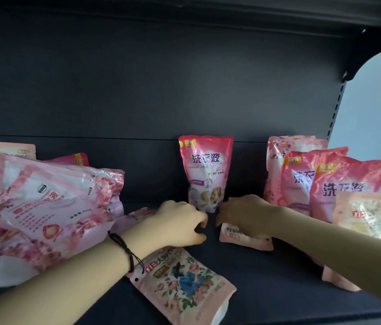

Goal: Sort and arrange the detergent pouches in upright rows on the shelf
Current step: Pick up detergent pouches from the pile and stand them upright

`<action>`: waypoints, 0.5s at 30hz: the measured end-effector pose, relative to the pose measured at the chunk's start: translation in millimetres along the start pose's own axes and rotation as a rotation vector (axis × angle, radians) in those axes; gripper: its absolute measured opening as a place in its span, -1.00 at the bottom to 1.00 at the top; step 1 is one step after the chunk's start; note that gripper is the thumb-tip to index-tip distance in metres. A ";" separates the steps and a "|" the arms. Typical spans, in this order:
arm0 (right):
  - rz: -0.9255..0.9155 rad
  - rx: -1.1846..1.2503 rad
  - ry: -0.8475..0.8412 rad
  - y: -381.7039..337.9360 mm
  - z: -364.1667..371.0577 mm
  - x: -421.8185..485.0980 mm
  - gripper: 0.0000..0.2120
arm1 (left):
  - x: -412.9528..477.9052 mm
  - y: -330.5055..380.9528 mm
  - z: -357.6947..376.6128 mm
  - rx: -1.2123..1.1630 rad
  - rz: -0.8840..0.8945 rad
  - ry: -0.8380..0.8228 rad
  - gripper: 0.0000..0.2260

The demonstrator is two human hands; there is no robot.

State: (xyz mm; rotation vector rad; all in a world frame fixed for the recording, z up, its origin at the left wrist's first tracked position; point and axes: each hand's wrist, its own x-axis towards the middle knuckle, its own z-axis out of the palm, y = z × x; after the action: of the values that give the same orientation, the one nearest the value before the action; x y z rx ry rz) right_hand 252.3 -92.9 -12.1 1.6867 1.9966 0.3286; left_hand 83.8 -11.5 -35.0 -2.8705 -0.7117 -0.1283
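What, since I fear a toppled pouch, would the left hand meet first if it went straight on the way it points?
Most likely the base of the upright pink laundry-liquid pouch, just beyond the left hand. Depth is unclear; the right hand sits close beside that line.

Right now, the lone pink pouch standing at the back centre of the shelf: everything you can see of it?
The pink pouch is glossy, crinkled plastic film, with a yellow NEW flag at its top left, a white cloud panel with purple characters, a purple band and a pale picture near the base. It stands upright and alone at the rear of the shelf, in front of the dark back panel, narrowing toward its foot. The left hand and right hand sit by its bottom corners; contact cannot be told.
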 end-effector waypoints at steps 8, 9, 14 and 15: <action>-0.080 -0.113 -0.113 -4.0 -7.9 26.9 -0.78 | -2.7 -22.3 10.1 -0.533 -0.201 0.018 -0.76; -0.083 -0.100 -0.097 -0.4 -10.6 25.6 -0.81 | -2.2 -22.5 8.8 -0.573 -0.203 0.042 -0.76; 0.069 0.255 0.217 29.1 -29.9 8.3 -0.85 | -0.4 -19.3 -8.9 -1.053 -0.213 0.246 -0.77; 0.107 0.338 0.284 33.6 -32.6 5.3 -0.91 | -0.5 -19.1 -12.8 -1.161 -0.232 0.304 -0.77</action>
State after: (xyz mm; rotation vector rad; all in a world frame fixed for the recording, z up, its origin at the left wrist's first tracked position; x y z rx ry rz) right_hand 263.4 -76.7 30.6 2.0577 2.2729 0.2939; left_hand 73.9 2.3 -19.6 -3.5790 -1.1722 -1.3896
